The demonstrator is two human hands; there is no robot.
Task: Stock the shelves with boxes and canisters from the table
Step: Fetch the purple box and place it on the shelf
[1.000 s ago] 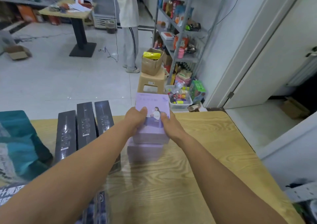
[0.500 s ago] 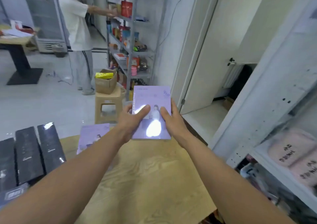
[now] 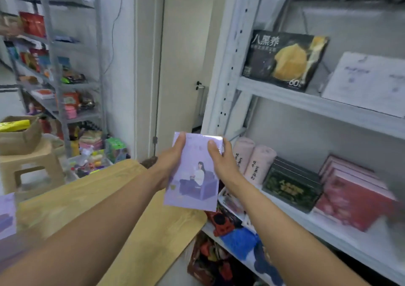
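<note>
Your left hand point(image 3: 173, 163) and right hand point(image 3: 221, 161) pinch the lavender box point(image 3: 192, 180) by its side edges, thumbs on the face. It's centre frame, in the air past the table point(image 3: 122, 198) corner. The film wrap looks slick, so if either side loosens it likely drops. The shelf point(image 3: 328, 231) at right is packed. Push in blind and you probably knock the pink rolls point(image 3: 247, 158) or the green box point(image 3: 289, 187).

Glossy film-wrapped lilac box point(image 3: 192, 176), wood-grain table point(image 3: 122, 198), matt white painted metal shelf point(image 3: 306, 104).
</note>
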